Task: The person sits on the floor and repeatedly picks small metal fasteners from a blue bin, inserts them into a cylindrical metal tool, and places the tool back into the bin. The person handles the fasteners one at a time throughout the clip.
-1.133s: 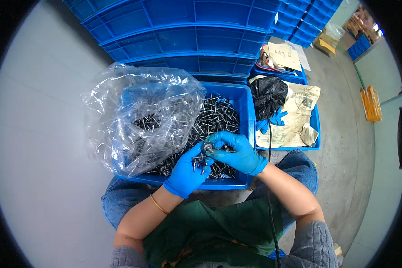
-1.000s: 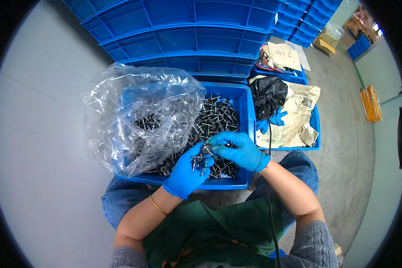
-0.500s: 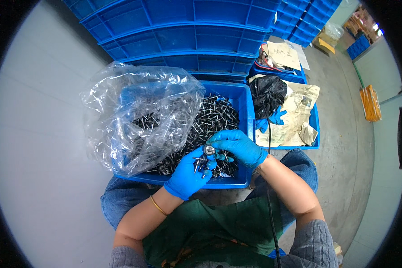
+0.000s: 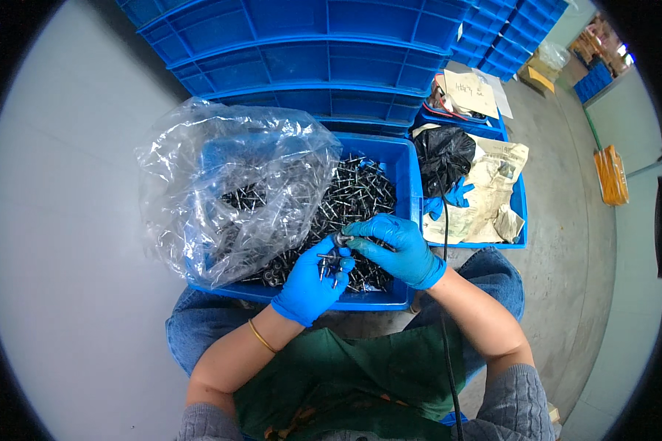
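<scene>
Both my hands wear blue gloves and meet over a blue crate (image 4: 409,173) full of small dark metal pins (image 4: 357,192). My left hand (image 4: 310,283) is closed around several of these pins, whose shanks poke out between the fingers. Thumb and fingers of my right hand (image 4: 396,250) pinch a small round metal part (image 4: 342,239), which also touches the left fingertips. Its exact kind is too small to make out. A clear plastic bag (image 4: 235,184) drapes over the left part of the crate and partly hides the pins under it.
Stacked blue crates (image 4: 294,66) rise behind the work crate. At right, another blue crate holds stained paper (image 4: 485,213), a black plastic bag (image 4: 445,154) and a loose blue glove (image 4: 460,195). A black cable (image 4: 446,331) hangs down past my right forearm.
The round part has tilted; its flat face showed before and now it is seen more edge-on. My right hand has turned, with its thumb and fingers now pinching the part.
</scene>
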`<act>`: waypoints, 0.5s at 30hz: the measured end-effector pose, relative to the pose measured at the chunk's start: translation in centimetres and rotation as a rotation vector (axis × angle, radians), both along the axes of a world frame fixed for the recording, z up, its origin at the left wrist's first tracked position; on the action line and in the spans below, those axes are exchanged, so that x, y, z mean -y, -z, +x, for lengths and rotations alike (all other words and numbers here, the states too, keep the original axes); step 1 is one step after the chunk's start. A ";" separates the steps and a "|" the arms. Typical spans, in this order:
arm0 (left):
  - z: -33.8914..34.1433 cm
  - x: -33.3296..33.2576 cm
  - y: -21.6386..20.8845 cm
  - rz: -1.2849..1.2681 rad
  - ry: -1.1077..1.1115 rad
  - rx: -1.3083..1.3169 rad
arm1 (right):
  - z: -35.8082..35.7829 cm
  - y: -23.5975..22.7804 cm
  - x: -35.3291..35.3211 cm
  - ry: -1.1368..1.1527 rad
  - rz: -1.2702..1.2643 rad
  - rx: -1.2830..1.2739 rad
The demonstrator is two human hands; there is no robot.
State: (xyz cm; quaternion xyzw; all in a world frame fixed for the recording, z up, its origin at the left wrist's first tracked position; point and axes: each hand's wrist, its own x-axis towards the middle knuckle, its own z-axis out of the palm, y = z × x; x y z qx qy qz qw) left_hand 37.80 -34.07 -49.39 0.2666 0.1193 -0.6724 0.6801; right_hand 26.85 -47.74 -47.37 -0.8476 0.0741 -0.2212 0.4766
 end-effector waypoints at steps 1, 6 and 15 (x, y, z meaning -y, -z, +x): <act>0.0 0.1 0.1 0.032 -0.015 -0.045 | -0.1 -0.1 -0.1 0.025 0.031 -0.002; 0.5 0.3 0.5 0.072 -0.022 -0.036 | 0.0 0.8 0.1 0.153 0.189 0.070; -0.2 0.3 0.2 0.156 -0.073 0.179 | -0.1 0.2 -0.2 0.137 -0.507 0.020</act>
